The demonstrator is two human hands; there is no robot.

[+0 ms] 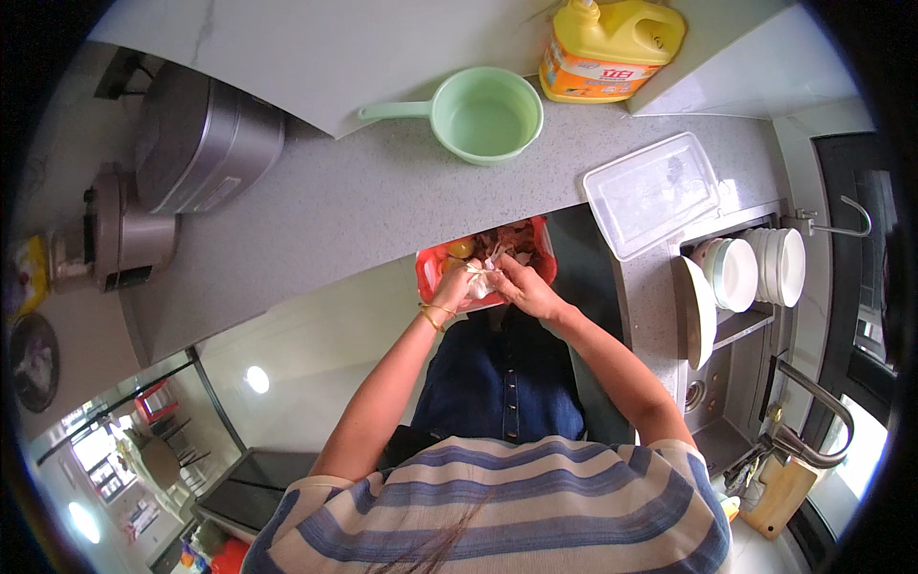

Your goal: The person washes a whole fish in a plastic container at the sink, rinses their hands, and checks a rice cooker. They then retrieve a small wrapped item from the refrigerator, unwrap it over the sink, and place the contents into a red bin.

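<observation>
My left hand (455, 284), with a bangle at its wrist, and my right hand (526, 287) meet in front of me. Between them they hold a whitish piece of food (480, 284) that looks like a garlic bulb, largely covered by my fingers. Directly beneath lies a bin lined with a red bag (546, 265), which holds reddish-brown scraps (513, 240) and something yellow (460, 248). A light green plastic dipper (488, 115) stands on the grey countertop (344, 194) beyond my hands. To its right is a translucent plastic lid or shallow tray (651, 194).
A yellow detergent bottle (609, 54) stands at the back wall. On the right, white bowls (739, 273) and a large plate (696, 312) are stacked by the steel sink (724, 438) with its faucet (825, 452). Dark appliances (208, 143) stand at the left.
</observation>
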